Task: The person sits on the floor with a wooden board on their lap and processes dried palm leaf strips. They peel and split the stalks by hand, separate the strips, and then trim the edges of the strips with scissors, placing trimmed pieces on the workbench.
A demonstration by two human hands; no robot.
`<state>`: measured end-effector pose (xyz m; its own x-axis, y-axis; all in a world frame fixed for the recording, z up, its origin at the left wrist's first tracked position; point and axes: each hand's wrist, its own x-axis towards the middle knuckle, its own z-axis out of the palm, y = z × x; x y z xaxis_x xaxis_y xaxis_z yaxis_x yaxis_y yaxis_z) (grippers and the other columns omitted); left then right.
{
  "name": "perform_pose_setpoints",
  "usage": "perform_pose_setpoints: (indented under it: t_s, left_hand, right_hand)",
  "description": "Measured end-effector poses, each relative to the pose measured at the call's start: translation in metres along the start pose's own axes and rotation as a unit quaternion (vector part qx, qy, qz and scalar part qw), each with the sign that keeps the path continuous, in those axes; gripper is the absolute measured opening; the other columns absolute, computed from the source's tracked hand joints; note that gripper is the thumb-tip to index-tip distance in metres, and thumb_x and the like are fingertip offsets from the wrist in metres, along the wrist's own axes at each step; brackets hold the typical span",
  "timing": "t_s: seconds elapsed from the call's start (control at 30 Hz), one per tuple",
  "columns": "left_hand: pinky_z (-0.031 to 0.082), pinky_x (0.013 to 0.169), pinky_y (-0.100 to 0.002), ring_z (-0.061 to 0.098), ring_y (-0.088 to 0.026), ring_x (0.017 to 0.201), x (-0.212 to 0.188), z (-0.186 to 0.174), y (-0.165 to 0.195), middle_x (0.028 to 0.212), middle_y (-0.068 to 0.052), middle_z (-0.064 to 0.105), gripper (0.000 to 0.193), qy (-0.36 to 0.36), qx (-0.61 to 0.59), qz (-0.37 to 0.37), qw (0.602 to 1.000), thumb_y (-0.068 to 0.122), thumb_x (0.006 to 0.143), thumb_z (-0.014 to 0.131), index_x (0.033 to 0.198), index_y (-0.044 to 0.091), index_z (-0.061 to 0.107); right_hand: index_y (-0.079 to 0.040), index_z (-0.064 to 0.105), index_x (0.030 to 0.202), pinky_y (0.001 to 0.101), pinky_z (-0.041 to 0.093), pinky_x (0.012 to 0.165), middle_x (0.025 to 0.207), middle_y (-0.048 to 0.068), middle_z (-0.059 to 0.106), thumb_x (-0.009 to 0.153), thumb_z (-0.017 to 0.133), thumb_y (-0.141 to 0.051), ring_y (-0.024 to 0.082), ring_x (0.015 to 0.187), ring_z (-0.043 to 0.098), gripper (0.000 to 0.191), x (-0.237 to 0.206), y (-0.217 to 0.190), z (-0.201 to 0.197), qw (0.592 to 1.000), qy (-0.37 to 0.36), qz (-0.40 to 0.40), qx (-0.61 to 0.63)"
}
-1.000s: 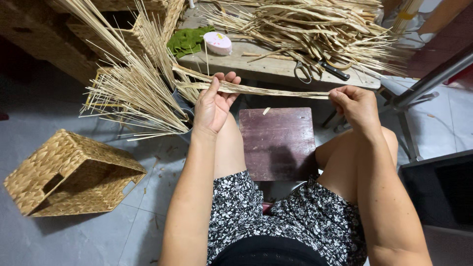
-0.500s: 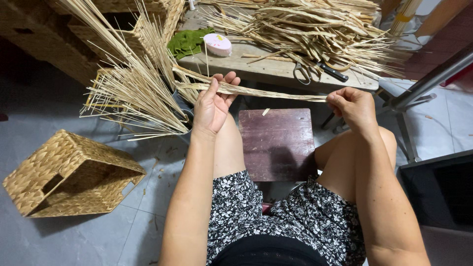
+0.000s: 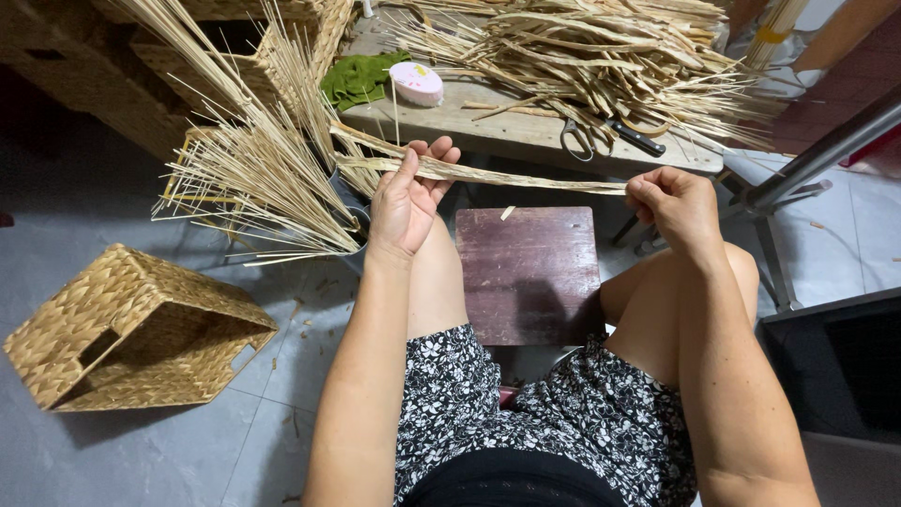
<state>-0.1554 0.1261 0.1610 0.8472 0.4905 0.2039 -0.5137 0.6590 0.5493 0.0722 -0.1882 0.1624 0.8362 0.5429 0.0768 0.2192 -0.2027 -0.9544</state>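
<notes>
A long flat strip of dried straw stretches between both hands above a dark red wooden stool. My left hand holds the strip's left part, fingers spread loosely around it. My right hand pinches the strip's right end between thumb and fingers. The strip's left end runs into a basket being woven, whose many thin straw stakes stick out in all directions.
A finished woven basket lies on its side on the grey floor at left. A wooden bench ahead carries a heap of straw, scissors, a pink round tin and a green cloth. A metal frame stands right.
Both hands have stayed in nearly the same place with the strip taut between them. The right hand has shifted slightly along the strip's end.
</notes>
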Motion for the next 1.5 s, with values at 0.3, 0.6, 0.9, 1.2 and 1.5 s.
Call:
perform_pose_setpoints:
  t_s: [0.3,0.6,0.9,1.2,1.5]
  left_hand:
    - [0.052,0.110,-0.047,0.064,-0.034,0.126,-0.0030,0.0048,0.0007,0.132,-0.023,0.065,0.021,0.000,-0.001,0.001,1.000,0.020,0.108,0.057,0.119,0.003,0.059]
    - [0.052,0.111,-0.047,0.063,-0.035,0.126,-0.0021,0.0031,0.0002,0.132,-0.024,0.065,0.020,-0.004,-0.006,0.000,1.000,0.019,0.107,0.057,0.120,0.003,0.059]
    - [0.052,0.111,-0.047,0.064,-0.035,0.126,-0.0022,0.0011,-0.0002,0.132,-0.024,0.065,0.021,-0.006,-0.007,-0.001,1.000,0.019,0.107,0.058,0.119,0.003,0.059]
    - [0.052,0.110,-0.047,0.064,-0.035,0.125,-0.0032,0.0034,0.0014,0.131,-0.024,0.066,0.019,0.004,0.002,0.003,1.000,0.019,0.107,0.058,0.118,0.003,0.060]
    - [0.052,0.110,-0.047,0.064,-0.034,0.125,-0.0034,0.0026,0.0012,0.132,-0.023,0.066,0.020,-0.003,-0.001,-0.001,1.000,0.020,0.107,0.058,0.118,0.003,0.060]
  right_hand:
    - [0.000,0.071,0.097,0.0221,0.047,0.055,0.079,0.004,0.070,0.103,0.067,-0.012,0.007,0.061,0.057,0.014,-0.0024,-0.0027,0.0010,1.000,0.005,0.014,0.014]
    - [0.000,0.072,0.100,0.0215,0.049,0.057,0.082,0.003,0.071,0.103,0.066,-0.014,0.006,0.062,0.059,0.014,0.0003,0.0020,0.0002,1.000,0.005,0.024,0.016]
    - [0.000,0.072,0.103,0.0212,0.048,0.055,0.082,0.004,0.071,0.105,0.065,-0.014,0.006,0.061,0.059,0.015,0.0015,0.0027,-0.0003,0.999,0.001,0.028,0.027]
    - [0.000,0.072,0.105,0.0208,0.049,0.055,0.083,0.004,0.072,0.104,0.065,-0.013,0.006,0.062,0.060,0.015,0.0014,0.0000,-0.0011,0.998,-0.011,0.034,0.051]
    - [0.001,0.073,0.104,0.0212,0.048,0.054,0.082,0.005,0.072,0.104,0.066,-0.014,0.007,0.061,0.060,0.016,0.0023,0.0030,-0.0018,0.999,-0.006,0.027,0.038]
